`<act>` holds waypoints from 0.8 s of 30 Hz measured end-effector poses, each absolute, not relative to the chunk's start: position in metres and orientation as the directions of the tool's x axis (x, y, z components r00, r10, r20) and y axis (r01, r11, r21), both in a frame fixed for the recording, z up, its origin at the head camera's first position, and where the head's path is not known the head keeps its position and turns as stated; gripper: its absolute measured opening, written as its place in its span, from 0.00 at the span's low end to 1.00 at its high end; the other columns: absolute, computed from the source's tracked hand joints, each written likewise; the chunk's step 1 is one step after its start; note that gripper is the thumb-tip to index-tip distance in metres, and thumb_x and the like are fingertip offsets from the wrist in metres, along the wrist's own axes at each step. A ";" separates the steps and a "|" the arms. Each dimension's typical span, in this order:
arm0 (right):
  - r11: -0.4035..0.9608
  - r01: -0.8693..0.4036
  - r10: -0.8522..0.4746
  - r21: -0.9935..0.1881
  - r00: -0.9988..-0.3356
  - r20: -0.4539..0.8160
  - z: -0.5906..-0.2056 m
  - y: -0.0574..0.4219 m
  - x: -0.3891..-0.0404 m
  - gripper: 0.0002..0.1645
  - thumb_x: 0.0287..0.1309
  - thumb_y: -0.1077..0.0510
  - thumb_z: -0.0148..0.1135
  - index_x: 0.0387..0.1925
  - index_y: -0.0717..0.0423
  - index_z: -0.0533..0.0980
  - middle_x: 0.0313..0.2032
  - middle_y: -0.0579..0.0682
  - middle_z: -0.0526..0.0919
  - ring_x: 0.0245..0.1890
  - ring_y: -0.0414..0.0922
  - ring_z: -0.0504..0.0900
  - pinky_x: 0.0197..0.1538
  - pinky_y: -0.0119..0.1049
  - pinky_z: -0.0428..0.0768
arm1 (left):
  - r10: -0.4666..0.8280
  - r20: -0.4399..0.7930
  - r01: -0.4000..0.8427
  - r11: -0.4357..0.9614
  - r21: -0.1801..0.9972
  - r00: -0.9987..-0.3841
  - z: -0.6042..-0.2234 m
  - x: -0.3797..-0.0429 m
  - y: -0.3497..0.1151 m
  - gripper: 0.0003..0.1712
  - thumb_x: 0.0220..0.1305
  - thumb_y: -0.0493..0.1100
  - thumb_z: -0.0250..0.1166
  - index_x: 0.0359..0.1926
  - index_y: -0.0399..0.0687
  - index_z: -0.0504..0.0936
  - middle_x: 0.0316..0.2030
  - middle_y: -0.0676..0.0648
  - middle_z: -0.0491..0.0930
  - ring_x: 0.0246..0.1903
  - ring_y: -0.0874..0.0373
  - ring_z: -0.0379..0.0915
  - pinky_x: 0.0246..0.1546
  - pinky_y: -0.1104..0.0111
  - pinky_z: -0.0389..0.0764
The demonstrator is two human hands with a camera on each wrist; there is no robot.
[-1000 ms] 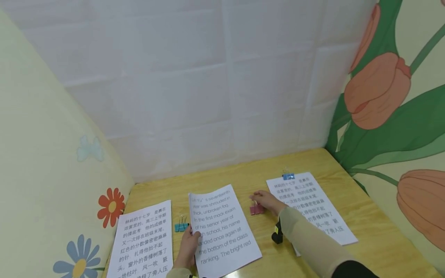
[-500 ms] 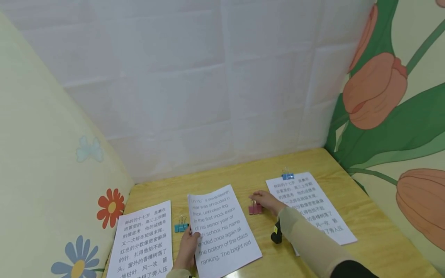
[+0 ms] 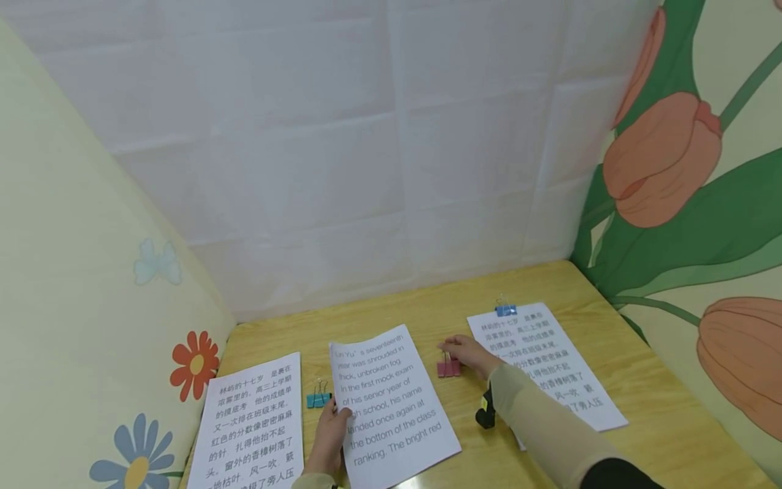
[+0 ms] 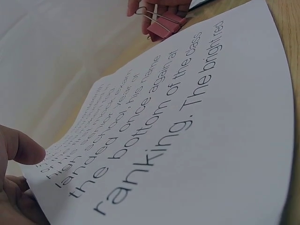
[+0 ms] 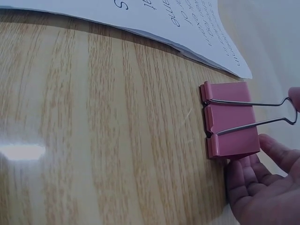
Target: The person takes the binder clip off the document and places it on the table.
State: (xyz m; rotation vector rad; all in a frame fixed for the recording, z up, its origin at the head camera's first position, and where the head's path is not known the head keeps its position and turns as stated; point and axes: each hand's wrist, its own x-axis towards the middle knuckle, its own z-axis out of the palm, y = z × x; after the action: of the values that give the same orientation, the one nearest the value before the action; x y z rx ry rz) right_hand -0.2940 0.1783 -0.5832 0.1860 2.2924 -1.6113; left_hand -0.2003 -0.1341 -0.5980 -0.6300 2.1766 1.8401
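My left hand [image 3: 330,430] grips a stack of paper with English print [image 3: 391,407] by its left edge. The thumb lies on top, fingers below, and the sheets bow slightly in the left wrist view. To the right of that stack, my right hand [image 3: 469,354] holds a pink binder clip [image 5: 232,119] low at the tabletop. A fingertip [image 5: 295,97] meets the end of its wire handle, while other fingers curl beside the clip's body. The clip is apart from the paper.
A teal binder clip [image 3: 318,400] stands just left of the held paper. At far left lies a Chinese-printed stack [image 3: 250,421]. Another Chinese-printed stack [image 3: 537,339] with a blue binder clip [image 3: 506,310] on its top edge lies right, partly under my right forearm. Walls enclose the wooden table [image 3: 391,305].
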 end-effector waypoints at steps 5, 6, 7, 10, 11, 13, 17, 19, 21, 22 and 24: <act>0.345 0.298 -0.082 -0.890 -0.935 -0.345 -0.583 0.178 -0.293 0.31 0.76 0.50 0.56 0.67 0.70 0.70 0.60 0.65 0.77 0.63 0.61 0.75 0.68 0.55 0.70 | -0.184 -0.443 -0.467 0.115 0.877 -0.877 -0.599 -0.201 -0.135 0.36 0.76 0.37 0.47 0.80 0.32 0.48 0.66 0.30 0.68 0.63 0.35 0.69 0.68 0.39 0.62; 0.347 0.296 -0.084 -0.890 -0.935 -0.344 -0.583 0.178 -0.293 0.31 0.76 0.50 0.55 0.67 0.70 0.70 0.61 0.65 0.77 0.63 0.61 0.75 0.68 0.55 0.70 | -0.185 -0.444 -0.468 0.113 0.877 -0.877 -0.599 -0.201 -0.135 0.36 0.76 0.37 0.47 0.79 0.32 0.47 0.66 0.30 0.68 0.62 0.35 0.69 0.68 0.39 0.62; 0.347 0.296 -0.083 -0.890 -0.936 -0.343 -0.583 0.178 -0.293 0.31 0.76 0.49 0.55 0.67 0.70 0.70 0.60 0.65 0.77 0.63 0.61 0.75 0.68 0.55 0.70 | -0.183 -0.445 -0.468 0.109 0.877 -0.876 -0.600 -0.201 -0.135 0.37 0.76 0.38 0.47 0.79 0.32 0.47 0.66 0.29 0.68 0.62 0.35 0.69 0.68 0.39 0.62; 0.349 0.297 -0.082 -0.889 -0.935 -0.345 -0.584 0.178 -0.293 0.32 0.76 0.49 0.56 0.67 0.70 0.70 0.60 0.65 0.78 0.62 0.60 0.75 0.68 0.54 0.70 | -0.189 -0.450 -0.473 0.095 0.876 -0.873 -0.599 -0.201 -0.135 0.37 0.76 0.38 0.48 0.79 0.31 0.46 0.67 0.29 0.67 0.63 0.34 0.68 0.68 0.39 0.61; 0.349 0.298 -0.082 -0.888 -0.935 -0.346 -0.584 0.178 -0.293 0.32 0.76 0.49 0.56 0.67 0.70 0.70 0.60 0.65 0.78 0.62 0.60 0.75 0.68 0.54 0.70 | -0.190 -0.452 -0.474 0.091 0.876 -0.872 -0.599 -0.201 -0.135 0.37 0.76 0.38 0.48 0.79 0.31 0.46 0.67 0.28 0.66 0.64 0.33 0.67 0.69 0.39 0.60; 0.349 0.300 -0.081 -0.888 -0.934 -0.347 -0.585 0.178 -0.293 0.32 0.76 0.49 0.56 0.67 0.70 0.70 0.59 0.65 0.78 0.62 0.60 0.75 0.68 0.54 0.70 | -0.194 -0.455 -0.477 0.085 0.875 -0.869 -0.599 -0.201 -0.135 0.37 0.76 0.38 0.48 0.79 0.31 0.46 0.68 0.28 0.65 0.66 0.32 0.64 0.69 0.38 0.58; 0.349 0.302 -0.076 -0.887 -0.935 -0.348 -0.585 0.178 -0.293 0.31 0.75 0.49 0.56 0.66 0.70 0.71 0.58 0.64 0.79 0.61 0.59 0.76 0.67 0.54 0.71 | -0.199 -0.457 -0.479 0.077 0.875 -0.867 -0.598 -0.201 -0.134 0.37 0.76 0.38 0.48 0.79 0.31 0.46 0.70 0.27 0.63 0.68 0.30 0.60 0.70 0.38 0.56; 0.348 0.295 -0.074 -0.890 -0.938 -0.339 -0.586 0.178 -0.293 0.30 0.75 0.50 0.57 0.65 0.70 0.71 0.58 0.64 0.79 0.60 0.59 0.76 0.66 0.54 0.71 | -0.201 -0.459 -0.481 0.076 0.873 -0.865 -0.597 -0.200 -0.133 0.37 0.76 0.38 0.48 0.80 0.32 0.46 0.70 0.27 0.63 0.69 0.30 0.59 0.70 0.37 0.56; 0.347 0.289 -0.071 -0.892 -0.940 -0.332 -0.586 0.178 -0.293 0.29 0.75 0.50 0.57 0.64 0.70 0.72 0.57 0.64 0.79 0.59 0.58 0.77 0.66 0.54 0.72 | -0.201 -0.459 -0.482 0.079 0.873 -0.865 -0.596 -0.200 -0.133 0.38 0.77 0.39 0.48 0.80 0.32 0.45 0.70 0.27 0.62 0.69 0.29 0.58 0.70 0.37 0.55; 0.344 0.287 -0.071 -0.894 -0.941 -0.330 -0.586 0.178 -0.293 0.29 0.75 0.50 0.57 0.64 0.70 0.72 0.57 0.64 0.79 0.59 0.58 0.77 0.66 0.54 0.72 | -0.202 -0.458 -0.481 0.082 0.873 -0.866 -0.596 -0.200 -0.133 0.37 0.77 0.39 0.48 0.80 0.32 0.46 0.70 0.27 0.63 0.69 0.29 0.58 0.70 0.37 0.55; 0.341 0.282 -0.073 -0.897 -0.943 -0.325 -0.586 0.178 -0.293 0.29 0.75 0.50 0.58 0.63 0.70 0.73 0.57 0.63 0.79 0.59 0.57 0.77 0.65 0.54 0.72 | -0.206 -0.456 -0.480 0.085 0.873 -0.866 -0.596 -0.200 -0.133 0.37 0.76 0.39 0.48 0.79 0.32 0.47 0.70 0.28 0.64 0.69 0.29 0.59 0.70 0.37 0.55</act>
State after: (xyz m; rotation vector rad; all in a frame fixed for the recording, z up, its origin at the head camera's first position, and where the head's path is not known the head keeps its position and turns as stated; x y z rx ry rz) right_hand -0.2927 0.1777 -0.5860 0.1863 2.3023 -1.6328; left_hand -0.1999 -0.1326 -0.5959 -0.6930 2.1435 1.8660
